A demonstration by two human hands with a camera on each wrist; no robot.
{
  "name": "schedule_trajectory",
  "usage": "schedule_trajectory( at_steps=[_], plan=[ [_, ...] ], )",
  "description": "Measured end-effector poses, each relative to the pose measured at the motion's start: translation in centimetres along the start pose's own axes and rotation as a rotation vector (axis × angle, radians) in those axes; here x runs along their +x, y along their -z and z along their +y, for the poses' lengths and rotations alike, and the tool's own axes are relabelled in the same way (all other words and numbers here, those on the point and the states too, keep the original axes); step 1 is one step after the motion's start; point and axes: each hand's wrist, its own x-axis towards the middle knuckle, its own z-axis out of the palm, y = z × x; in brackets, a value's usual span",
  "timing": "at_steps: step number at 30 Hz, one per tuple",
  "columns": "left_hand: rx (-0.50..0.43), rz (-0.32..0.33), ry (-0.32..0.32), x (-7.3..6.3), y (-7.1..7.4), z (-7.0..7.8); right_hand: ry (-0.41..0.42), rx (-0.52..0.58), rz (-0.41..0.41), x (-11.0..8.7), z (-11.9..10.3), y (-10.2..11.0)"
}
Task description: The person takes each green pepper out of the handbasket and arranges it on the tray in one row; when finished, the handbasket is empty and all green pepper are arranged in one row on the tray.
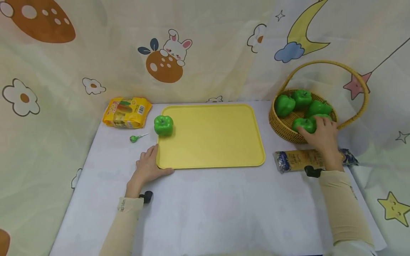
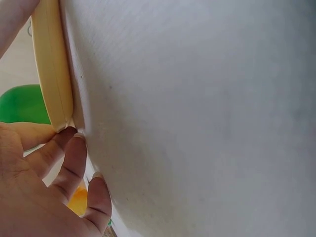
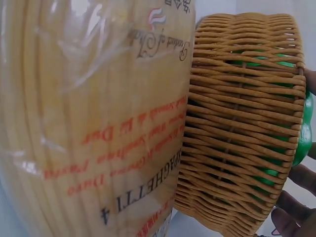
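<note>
My right hand (image 1: 322, 137) reaches over the front rim of a wicker basket (image 1: 282, 129). Its thumb and fingers grip a green bell pepper (image 1: 302, 124) inside, with several more peppers (image 1: 301, 99) behind. In the right wrist view, fingertips (image 3: 303, 177) show at the basket rim beside the green pepper (image 3: 305, 131). At the near left corner of a yellow tray (image 1: 211, 137), my left hand (image 1: 148, 169) rests with fingers along the left edge and thumb along the front. Another green bell pepper (image 1: 163, 125) sits across the tray's left rim.
Below the basket lies a spaghetti packet (image 1: 296, 160), partly under the right forearm; it fills much of the right wrist view. A yellow food packet (image 1: 126, 112) and a green lollipop (image 1: 133, 139) lie left of the tray. The basket's tall handle (image 1: 365, 89) arches to the right.
</note>
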Motion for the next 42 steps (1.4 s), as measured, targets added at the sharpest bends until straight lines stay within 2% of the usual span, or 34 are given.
schedule_trajectory(
  at_steps=[12, 20, 33, 42],
  plan=[
    [-0.027, -0.007, 0.002, -0.3, -0.6, 0.0, -0.011, -0.025, -0.008, 0.2, 0.2, -0.7],
    [-0.025, -0.002, -0.007, -0.3, -0.5, 0.0, -0.021, -0.022, -0.019, 0.2, 0.0, -0.8],
    [-0.020, -0.004, -0.003, -0.3, -0.2, 0.0, -0.032, 0.009, 0.032, 0.1, -0.3, -0.5],
    [-0.015, 0.001, -0.008, -0.3, 0.0, 0.1, -0.013, 0.073, 0.138, 0.1, -1.4, 0.4]
  ],
)
